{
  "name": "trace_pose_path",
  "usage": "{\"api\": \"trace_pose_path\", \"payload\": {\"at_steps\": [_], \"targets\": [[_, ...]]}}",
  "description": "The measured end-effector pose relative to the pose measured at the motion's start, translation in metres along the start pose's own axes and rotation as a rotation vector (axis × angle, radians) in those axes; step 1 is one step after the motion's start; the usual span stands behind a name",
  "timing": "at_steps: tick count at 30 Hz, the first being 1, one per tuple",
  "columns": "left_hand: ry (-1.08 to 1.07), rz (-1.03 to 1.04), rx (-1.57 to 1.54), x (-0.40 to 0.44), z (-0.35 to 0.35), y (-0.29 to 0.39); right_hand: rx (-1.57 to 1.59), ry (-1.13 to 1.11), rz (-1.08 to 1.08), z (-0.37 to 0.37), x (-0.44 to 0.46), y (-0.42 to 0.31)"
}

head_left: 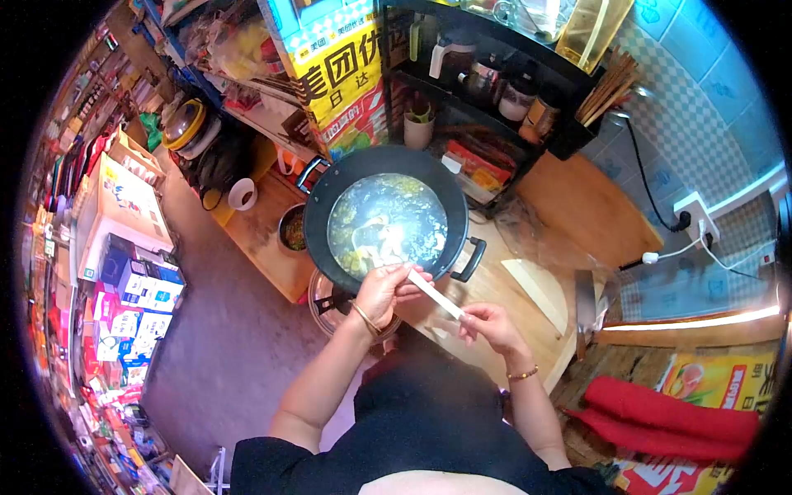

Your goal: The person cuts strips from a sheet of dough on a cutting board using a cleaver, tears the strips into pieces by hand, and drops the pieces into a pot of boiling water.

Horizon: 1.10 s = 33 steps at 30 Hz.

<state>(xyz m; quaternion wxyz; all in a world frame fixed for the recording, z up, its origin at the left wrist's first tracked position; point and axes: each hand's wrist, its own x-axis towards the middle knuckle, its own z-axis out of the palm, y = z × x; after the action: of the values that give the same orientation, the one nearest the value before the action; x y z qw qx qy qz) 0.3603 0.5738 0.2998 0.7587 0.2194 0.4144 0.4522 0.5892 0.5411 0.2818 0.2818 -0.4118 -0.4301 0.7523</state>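
Observation:
A pale flat strip [437,295] is stretched between my two hands, just over the near rim of a black wok [318,223]. My left hand [386,293] pinches its upper end beside the wok. The lower end is held in the closed fingers of my right hand [488,323], above the wooden board. Liquid with pale strips and yellow-green bits [388,223] fills the wok, partly washed out by glare. Another pale flat piece [536,293] lies on the board [495,285] to the right.
A cleaver [585,309] lies at the board's right edge. Left of the wok are a small bowl [292,228] and a white cup [242,194]. Below the wok is a metal lid [323,301]. A black rack [487,115] stands behind; a red cloth [668,417] lies right.

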Motion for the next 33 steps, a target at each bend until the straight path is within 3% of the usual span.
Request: {"api": "trace_pose_path", "payload": {"at_steps": [12,14,15,17,19,21,22,25,27,29,31,33], "targets": [[-0.034,-0.122,-0.13,0.016,-0.029,-0.013,0.234,-0.04,-0.007,0.016,0.016,-0.001],[0.297,0.135,0.235,0.024,-0.035,-0.036,0.197,0.007,-0.012,0.02,0.021,0.001],[0.215,0.154,0.518,0.024,-0.044,-0.043,0.161,0.056,-0.018,0.021,0.024,0.001],[-0.044,-0.142,0.649,0.005,-0.019,-0.03,0.161,0.072,-0.025,0.026,0.024,-0.005],[-0.077,-0.141,0.468,0.004,-0.004,-0.055,0.145,0.037,-0.042,0.029,0.023,-0.008],[-0.223,-0.214,0.076,0.012,-0.001,-0.063,0.118,0.038,-0.026,0.027,0.024,-0.008],[-0.227,-0.218,0.075,0.011,0.004,-0.061,0.088,0.033,-0.03,0.027,0.024,-0.007],[0.029,-0.066,-0.182,0.014,0.015,-0.046,0.024,0.07,-0.025,0.023,0.025,-0.001],[0.075,-0.085,-0.273,0.014,0.011,-0.034,-0.527,0.078,0.01,0.011,0.026,0.006],[0.084,-0.086,-0.271,0.017,0.001,-0.027,-0.423,0.074,-0.036,0.004,0.022,0.016],[0.126,-0.087,-0.274,0.02,-0.007,-0.021,-0.077,0.071,0.056,0.002,0.014,0.009],[0.113,-0.084,-0.292,0.027,-0.015,-0.024,-0.041,0.054,0.036,0.001,0.015,0.011]]}}
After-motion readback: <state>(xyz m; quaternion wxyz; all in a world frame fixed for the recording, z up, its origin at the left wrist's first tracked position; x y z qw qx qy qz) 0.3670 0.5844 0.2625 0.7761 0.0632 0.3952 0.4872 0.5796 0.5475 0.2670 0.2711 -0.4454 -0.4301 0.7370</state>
